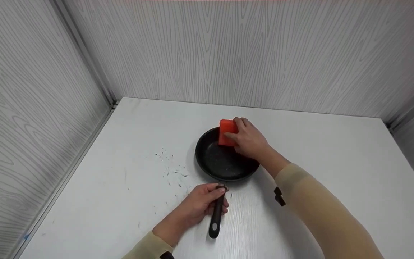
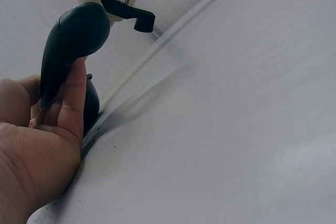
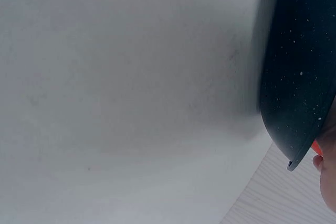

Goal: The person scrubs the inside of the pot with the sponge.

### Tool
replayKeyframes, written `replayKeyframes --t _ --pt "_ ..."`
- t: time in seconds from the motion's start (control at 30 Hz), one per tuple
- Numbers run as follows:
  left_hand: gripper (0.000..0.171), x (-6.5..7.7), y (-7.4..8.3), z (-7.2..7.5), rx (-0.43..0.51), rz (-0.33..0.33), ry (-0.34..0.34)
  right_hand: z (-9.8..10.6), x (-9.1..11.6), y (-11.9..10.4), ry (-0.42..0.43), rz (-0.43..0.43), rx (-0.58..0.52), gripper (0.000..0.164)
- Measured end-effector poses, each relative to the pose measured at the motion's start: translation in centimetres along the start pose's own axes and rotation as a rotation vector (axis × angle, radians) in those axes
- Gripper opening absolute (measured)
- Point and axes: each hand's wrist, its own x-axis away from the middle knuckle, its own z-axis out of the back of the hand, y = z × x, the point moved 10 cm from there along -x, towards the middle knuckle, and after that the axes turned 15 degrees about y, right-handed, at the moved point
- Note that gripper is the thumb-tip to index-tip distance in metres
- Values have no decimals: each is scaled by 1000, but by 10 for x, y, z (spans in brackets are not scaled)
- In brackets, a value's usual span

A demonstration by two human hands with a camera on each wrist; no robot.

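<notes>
A wood-grained wall (image 1: pixel 31 126) bounds the scene at the left, beside the white surface (image 1: pixel 318 151), on which dark specks (image 1: pixel 184 175) lie scattered near the pan. The left hand (image 1: pixel 201 203) is curled round the handle (image 1: pixel 217 216), its thumb along the top close to the pan and its fingertips showing on the far side; such a grip presumably steadies the pan against turning or sliding. The left wrist view shows the handle's free end raised above the surface, which leaves room for fingers beneath it. The pan (image 1: pixel 225 163) sits near the middle of the surface, inside upward and handle toward the person, an arrangement that seems to suit one hand on the handle and the other over the pan. Over its far part the red sponge (image 1: pixel 225 126) reaches from inside the pan to beyond the rim; how firmly it presses cannot be told. The right hand (image 1: pixel 250 140) pinches the sponge, thumb on the near face and fingers over the far edge, probably to leave the sponge's lower edge free. Rightmost, a beige sleeve (image 1: pixel 322 208) covers the forearm, which crosses the pan's right side.
</notes>
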Motion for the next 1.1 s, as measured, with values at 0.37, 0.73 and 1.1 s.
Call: replayKeyframes --t 0.37,0.73,1.1 --pt "31 -1 1 0 -3 -4 8 7 4 6 4 12 24 47" --pt "29 -3 2 2 -2 -3 22 9 4 13 -89 -6 79 46" --pt "31 -5 0 1 2 -4 13 7 8 14 -131 -4 124 43"
